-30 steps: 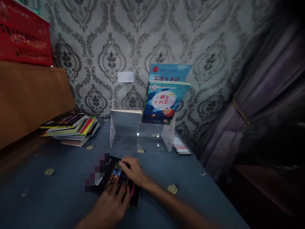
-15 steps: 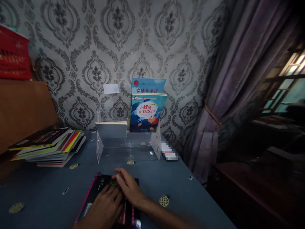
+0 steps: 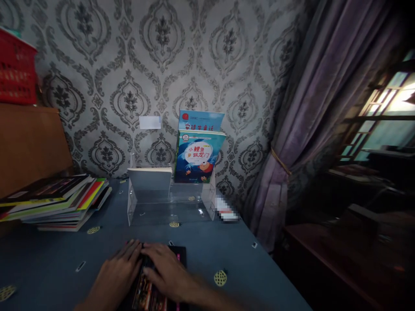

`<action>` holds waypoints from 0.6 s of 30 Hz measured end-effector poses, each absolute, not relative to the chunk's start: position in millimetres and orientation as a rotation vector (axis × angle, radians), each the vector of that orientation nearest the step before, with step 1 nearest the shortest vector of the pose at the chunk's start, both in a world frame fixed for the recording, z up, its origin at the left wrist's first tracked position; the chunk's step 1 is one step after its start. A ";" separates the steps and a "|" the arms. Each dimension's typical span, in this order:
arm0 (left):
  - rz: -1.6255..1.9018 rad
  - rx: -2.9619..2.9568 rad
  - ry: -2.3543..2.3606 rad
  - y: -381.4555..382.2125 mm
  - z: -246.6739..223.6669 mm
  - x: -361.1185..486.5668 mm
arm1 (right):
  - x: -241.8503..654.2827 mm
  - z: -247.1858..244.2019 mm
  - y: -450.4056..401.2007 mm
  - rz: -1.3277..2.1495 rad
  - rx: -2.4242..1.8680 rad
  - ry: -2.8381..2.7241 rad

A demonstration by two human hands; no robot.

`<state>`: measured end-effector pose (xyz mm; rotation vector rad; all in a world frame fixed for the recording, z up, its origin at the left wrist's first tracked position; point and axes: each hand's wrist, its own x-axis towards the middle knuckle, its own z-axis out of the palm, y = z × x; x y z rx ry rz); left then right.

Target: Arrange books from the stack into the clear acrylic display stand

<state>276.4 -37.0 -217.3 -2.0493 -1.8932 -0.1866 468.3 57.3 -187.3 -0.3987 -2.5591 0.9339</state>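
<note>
A dark book [image 3: 145,291] with a colourful picture on its cover and a pink strip lies on the blue tabletop close to me. My left hand [image 3: 118,272] rests on its left side, fingers stretched towards the far edge. Across the upper part of the cover lies my right hand [image 3: 167,270], also with its fingers stretched out, their tips close to my left fingers. Much of the cover is hidden under both hands. Beyond them stands a clear rack [image 3: 132,203], holding a grey-backed book [image 3: 151,181] on the left and blue picture books [image 3: 194,168] on the right.
A pile of books [image 3: 61,207] lies at the left beside a brown wooden cabinet [image 3: 29,142] with a red basket [image 3: 16,73] on it. The patterned tablecloth [image 3: 201,242] ends at the right, near a tied purple curtain [image 3: 269,203]. Wallpaper covers the wall behind.
My left hand has moved from the middle of the dark book to its upper left. My right hand has come down nearer to me over the cover. The view has shifted slightly.
</note>
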 end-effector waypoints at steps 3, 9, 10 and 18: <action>-0.208 -2.039 -1.860 -34.8 -226.3 277.4 | 471.9 -186.6 53.9 0.851 -0.435 -2.712; -0.243 -1.987 -1.831 -32.0 -231.1 275.5 | 492.0 -183.5 56.1 0.794 -0.618 -2.774; -0.236 -1.991 -1.818 -32.3 -230.4 275.6 | 496.4 -180.9 56.6 0.792 -0.655 -2.784; -0.246 -1.975 -1.904 -35.2 -221.8 279.4 | 523.9 -171.2 60.4 0.679 -0.835 -2.863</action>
